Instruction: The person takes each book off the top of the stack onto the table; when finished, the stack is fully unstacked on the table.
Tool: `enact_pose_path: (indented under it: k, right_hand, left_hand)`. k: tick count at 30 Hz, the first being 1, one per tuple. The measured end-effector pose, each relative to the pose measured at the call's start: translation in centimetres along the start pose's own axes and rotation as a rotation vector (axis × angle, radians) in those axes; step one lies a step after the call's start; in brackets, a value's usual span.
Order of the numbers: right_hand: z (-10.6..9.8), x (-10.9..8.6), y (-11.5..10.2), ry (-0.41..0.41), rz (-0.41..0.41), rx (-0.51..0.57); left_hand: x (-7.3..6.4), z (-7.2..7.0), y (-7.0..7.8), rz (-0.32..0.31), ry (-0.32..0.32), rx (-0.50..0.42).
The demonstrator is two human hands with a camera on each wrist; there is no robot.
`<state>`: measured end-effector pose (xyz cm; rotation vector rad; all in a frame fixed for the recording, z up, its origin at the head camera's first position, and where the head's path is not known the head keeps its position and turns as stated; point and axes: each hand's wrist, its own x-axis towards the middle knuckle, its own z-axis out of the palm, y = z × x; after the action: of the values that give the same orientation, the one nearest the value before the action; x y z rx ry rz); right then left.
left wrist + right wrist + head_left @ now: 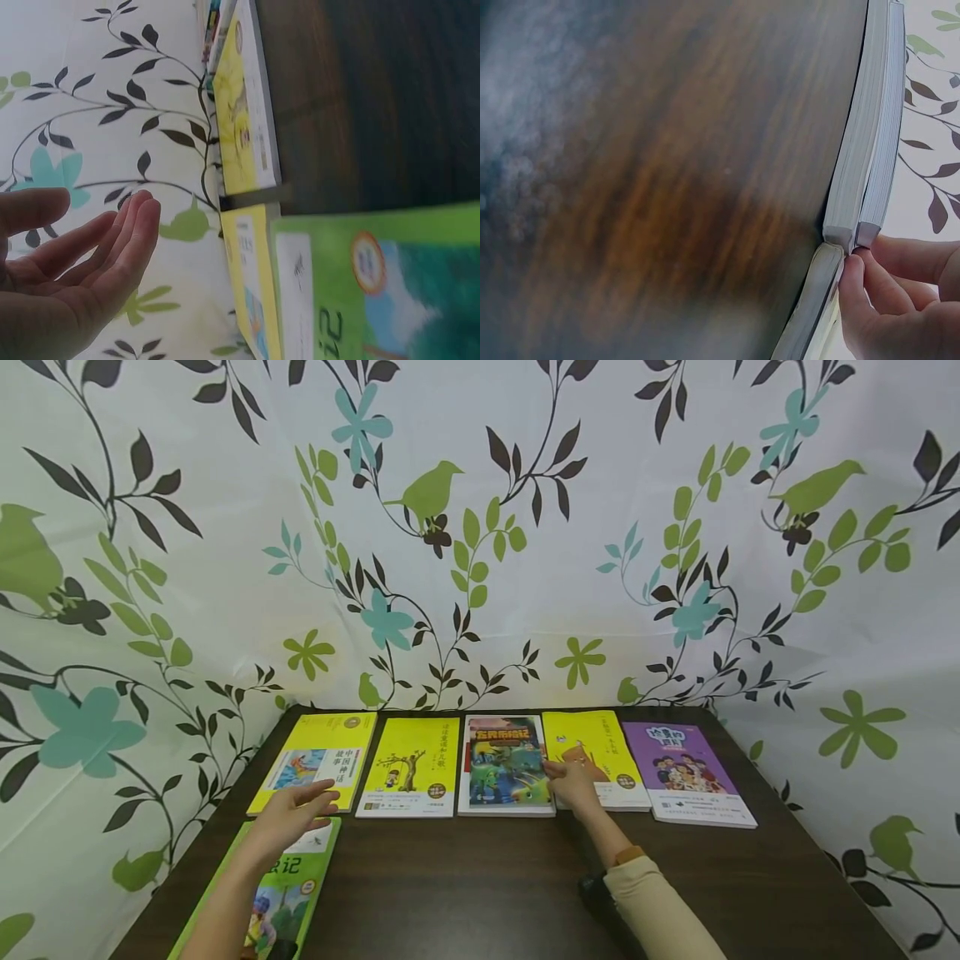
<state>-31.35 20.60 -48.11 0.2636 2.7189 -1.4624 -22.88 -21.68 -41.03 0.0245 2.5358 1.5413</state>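
My right hand (576,787) is at the right edge of a dark blue-green illustrated book (506,764), which lies on top of another white-edged book. In the right wrist view, its thumb and fingers (911,259) pinch the near corner of that upper book (885,135); the lower book (853,150) sits beneath. Beside them lies a yellow book with an orange animal (611,785), partly behind the hand. My left hand (292,818) hovers over a green book (300,877), fingers extended and holding nothing. In the left wrist view, its palm (82,285) shows bare.
On the dark table (450,893), a back row also holds a yellow book with a blue picture (322,735), a yellow tree-cover book (408,752) and a purple book (678,768). A patterned curtain (480,568) rises directly behind.
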Motion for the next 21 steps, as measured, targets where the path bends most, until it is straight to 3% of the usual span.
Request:
enact_pose_path:
  k: [7, 21]
  right_hand:
    - [0.0, 0.1, -0.1, 0.003, 0.003, 0.012]
    - [0.2, 0.0, -0.2, 0.009, 0.017, 0.027]
  left_hand:
    - [1.9, 1.4, 1.3, 0.042, -0.011, -0.023]
    - [6.4, 5.7, 4.0, 0.01, 0.001, -0.019]
